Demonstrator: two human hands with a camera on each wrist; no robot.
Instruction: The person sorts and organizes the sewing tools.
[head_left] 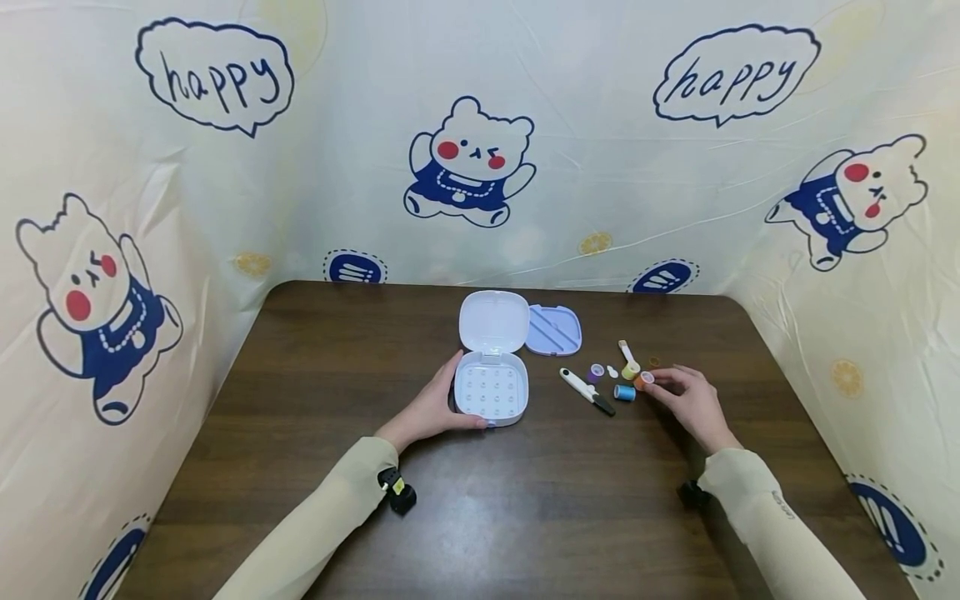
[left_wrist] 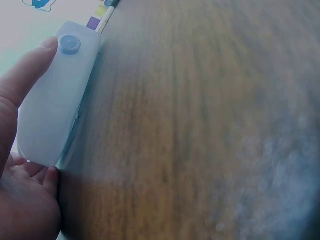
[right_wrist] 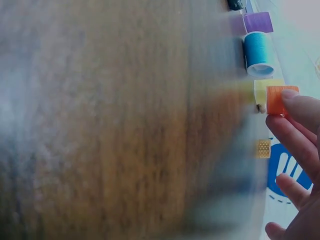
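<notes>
On the table, a pale sewing box stands with its lid raised, rows of small pegs showing inside. My left hand grips its left side, thumb at the front near a round button in the left wrist view. At the right, my right hand pinches an orange thread spool between thumb and fingers. Close beside it are a blue thread spool lying on its side, a yellow spool and a purple spool.
A lavender divided tray lies behind the box on the right. A white stick-like tool with a dark end, a small white piece, a narrow white strip and a gold dimpled thimble lie around the spools.
</notes>
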